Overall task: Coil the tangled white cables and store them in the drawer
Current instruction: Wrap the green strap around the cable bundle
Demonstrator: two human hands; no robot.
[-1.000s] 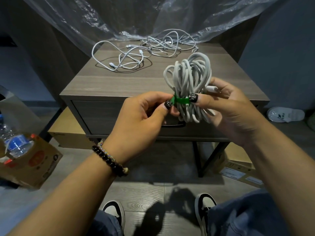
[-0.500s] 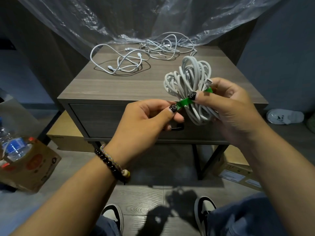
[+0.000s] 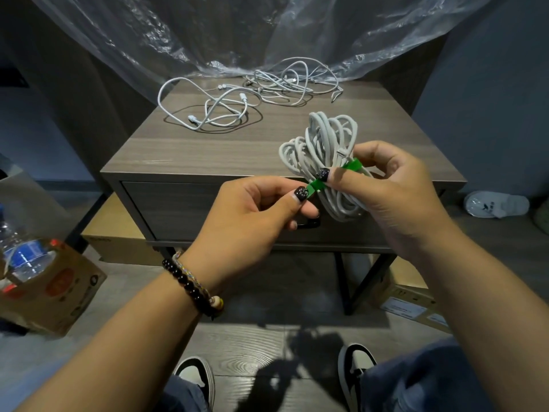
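Observation:
A coiled white cable bundle (image 3: 322, 150) is held in the air in front of the nightstand by my right hand (image 3: 389, 188), whose fingers curl round it and whose thumb presses a green strap (image 3: 353, 166) wrapped round its waist. My left hand (image 3: 255, 212) pinches the free end of the green strap between thumb and forefinger. Two loose white cable tangles lie on the nightstand top: one at the middle left (image 3: 208, 111), one at the back (image 3: 294, 81). The drawer (image 3: 184, 206) under the top is closed, its dark handle partly hidden behind my left hand.
The wooden nightstand (image 3: 190, 156) stands on dark metal legs. Clear plastic sheeting (image 3: 237, 34) hangs behind it. A cardboard box with a water bottle (image 3: 35, 272) sits on the floor at left, flat boxes lie under the stand, and a white slipper (image 3: 496, 203) at right.
The bundle has tilted and shifted slightly right. The green strap, first snug across the coil between both thumbs, now runs slantwise with its end drawn out to the left by my left hand.

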